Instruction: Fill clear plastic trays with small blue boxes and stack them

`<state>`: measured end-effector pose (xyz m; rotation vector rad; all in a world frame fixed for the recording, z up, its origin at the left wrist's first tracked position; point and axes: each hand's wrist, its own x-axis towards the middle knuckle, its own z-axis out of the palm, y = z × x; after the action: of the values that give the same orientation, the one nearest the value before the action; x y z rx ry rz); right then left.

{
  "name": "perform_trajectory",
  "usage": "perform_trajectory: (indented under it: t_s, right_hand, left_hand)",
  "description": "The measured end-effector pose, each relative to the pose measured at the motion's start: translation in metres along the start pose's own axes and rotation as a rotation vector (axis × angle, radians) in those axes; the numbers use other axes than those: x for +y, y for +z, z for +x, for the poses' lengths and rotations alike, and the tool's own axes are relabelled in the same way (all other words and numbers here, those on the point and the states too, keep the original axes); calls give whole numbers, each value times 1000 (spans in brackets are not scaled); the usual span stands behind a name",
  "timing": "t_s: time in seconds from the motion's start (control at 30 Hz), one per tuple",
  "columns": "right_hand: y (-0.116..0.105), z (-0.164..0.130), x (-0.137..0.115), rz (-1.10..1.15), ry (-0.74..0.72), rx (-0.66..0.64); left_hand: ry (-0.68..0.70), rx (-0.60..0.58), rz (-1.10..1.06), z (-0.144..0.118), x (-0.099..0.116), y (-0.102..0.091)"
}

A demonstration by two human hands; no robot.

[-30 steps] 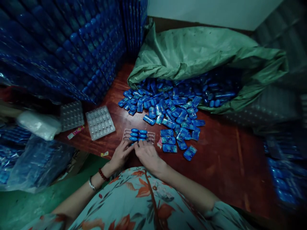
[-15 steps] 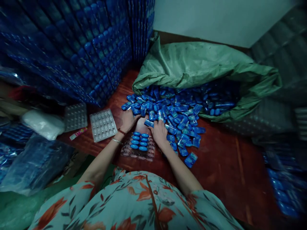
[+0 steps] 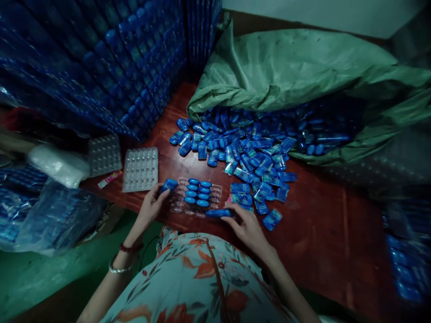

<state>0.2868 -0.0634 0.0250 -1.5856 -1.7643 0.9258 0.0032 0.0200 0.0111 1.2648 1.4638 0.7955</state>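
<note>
Hands back at the blister tray, each carrying a blue container

Half a second earlier both hands were in the loose pile [image 3: 242,152]; now the left hand [image 3: 150,207] grips one blue container [image 3: 169,184] at the clear tray [image 3: 195,197] left edge, the right hand [image 3: 247,226] pinches another [image 3: 218,213] at its near edge, on the counter [image 3: 319,224]; eight pockets already filled
</note>
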Motion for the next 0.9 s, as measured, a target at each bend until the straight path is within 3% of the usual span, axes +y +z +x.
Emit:
perform_trajectory:
  t_s: [0.1, 0.17, 0.3, 0.43, 0.57, 0.67, 0.83, 0.9]
  right_hand:
    - [28, 1, -10, -163, -174, 50]
    - [40, 6, -17, -372, -265, 26]
    - [45, 17, -36, -698, -323, -80]
    - [46, 28, -55, -826, -358, -227]
    - [51, 35, -55, -874, -427, -304]
    - [49, 34, -46, -848, -448, -214]
    - [40, 30, -43, -715, -329, 126]
    - [42, 37, -47, -661, -324, 155]
  left_hand:
    - [6, 5, -99, -25, -5, 12]
    - [70, 88, -73, -33, -10, 22]
    - [258, 210, 26, -40, -20, 36]
    - [466, 92, 166, -47, -28, 42]
    - [615, -23, 379, -47, -38, 42]
    - [689, -27, 447, -41, -43, 43]
    - [741, -38, 416, -34, -39, 50]
    - [749, -37, 400, -33, -39, 53]
